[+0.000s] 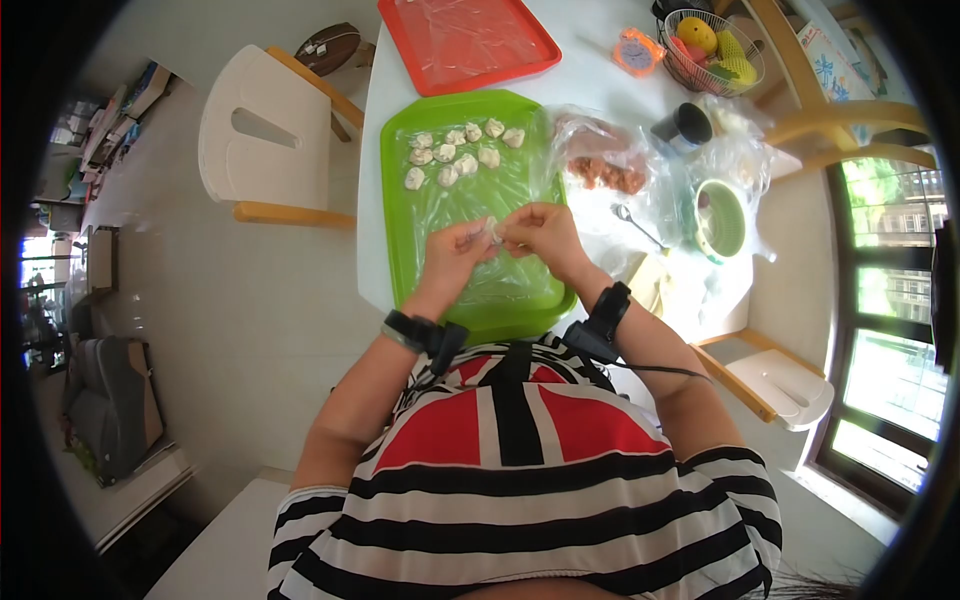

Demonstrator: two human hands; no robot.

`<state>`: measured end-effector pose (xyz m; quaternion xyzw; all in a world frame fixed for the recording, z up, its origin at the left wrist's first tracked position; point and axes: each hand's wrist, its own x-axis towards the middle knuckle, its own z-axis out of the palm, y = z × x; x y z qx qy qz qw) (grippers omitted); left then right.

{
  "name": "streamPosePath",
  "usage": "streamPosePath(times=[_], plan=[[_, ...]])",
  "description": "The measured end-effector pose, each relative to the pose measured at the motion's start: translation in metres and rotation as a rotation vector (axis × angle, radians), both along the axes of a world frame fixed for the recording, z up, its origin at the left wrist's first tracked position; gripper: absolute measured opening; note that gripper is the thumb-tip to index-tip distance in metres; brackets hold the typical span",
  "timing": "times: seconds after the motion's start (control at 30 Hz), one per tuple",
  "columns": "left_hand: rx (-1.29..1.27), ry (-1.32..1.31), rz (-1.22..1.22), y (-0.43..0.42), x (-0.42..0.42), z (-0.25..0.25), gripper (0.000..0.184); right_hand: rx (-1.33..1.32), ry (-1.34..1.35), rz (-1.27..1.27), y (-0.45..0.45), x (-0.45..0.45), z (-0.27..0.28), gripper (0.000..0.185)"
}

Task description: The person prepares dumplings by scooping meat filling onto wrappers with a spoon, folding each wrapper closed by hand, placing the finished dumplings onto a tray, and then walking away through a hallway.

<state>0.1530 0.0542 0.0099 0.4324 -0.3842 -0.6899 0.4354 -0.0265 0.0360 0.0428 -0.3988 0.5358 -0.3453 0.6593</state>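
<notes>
My left hand (455, 260) and my right hand (545, 238) meet above the green tray (393, 240), fingertips pinched together on a small pale dumpling (492, 230). Most of it is hidden by the fingers. Clear plastic film covers the tray's bottom. Towards the tray's far end, several folded dumplings (466, 164) lie in loose rows on the film. To the right of the tray, reddish minced filling (607, 175) sits on a clear plastic bag, with a metal spoon (640, 226) nearby. A pale yellowish stack, perhaps wrappers (648, 281), is close to my right forearm.
A red tray (548, 58) lies beyond the green one. At the right of the white table are a dark cup (684, 127), a green-and-white strainer basket (722, 222), an orange clock (637, 52) and a wire fruit basket (742, 80). Chairs surround the table, including a white-backed chair (300, 165).
</notes>
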Motion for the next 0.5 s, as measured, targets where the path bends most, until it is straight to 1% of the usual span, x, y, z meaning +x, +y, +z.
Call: streamPosePath(times=[0.03, 0.1, 0.13, 0.2, 0.27, 0.33, 0.43, 0.5], plan=[[0.017, -0.021, 0.004, 0.001, 0.0, 0.0, 0.027, -0.001, -0.001, 0.001, 0.004, 0.003, -0.001, 0.013], [0.052, -0.041, 0.023, 0.003, 0.0, 0.003, 0.027, -0.637, 0.46, -0.006, 0.014, 0.012, -0.004, 0.013], [0.087, -0.061, 0.04, 0.004, -0.001, 0.005, 0.027, -0.638, 0.461, -0.005, 0.016, 0.013, -0.007, 0.013], [0.087, -0.027, 0.069, 0.008, -0.001, 0.003, 0.027, -0.983, 0.549, 0.054, 0.02, 0.016, -0.011, 0.017], [0.085, 0.008, 0.099, 0.01, 0.001, 0.001, 0.027, -1.001, 0.578, 0.071, 0.025, 0.018, -0.009, 0.02], [0.186, 0.178, 0.162, 0.012, 0.004, 0.002, 0.026, -1.018, 0.61, 0.087, 0.029, 0.02, -0.003, 0.022], [0.235, 0.228, 0.182, 0.013, 0.006, 0.007, 0.025, -0.984, 0.625, 0.129, 0.031, 0.023, 0.0, 0.024], [0.248, 0.246, 0.16, 0.008, 0.012, 0.0, 0.027, -0.7, 0.414, 0.095, 0.029, 0.024, -0.007, 0.025]])
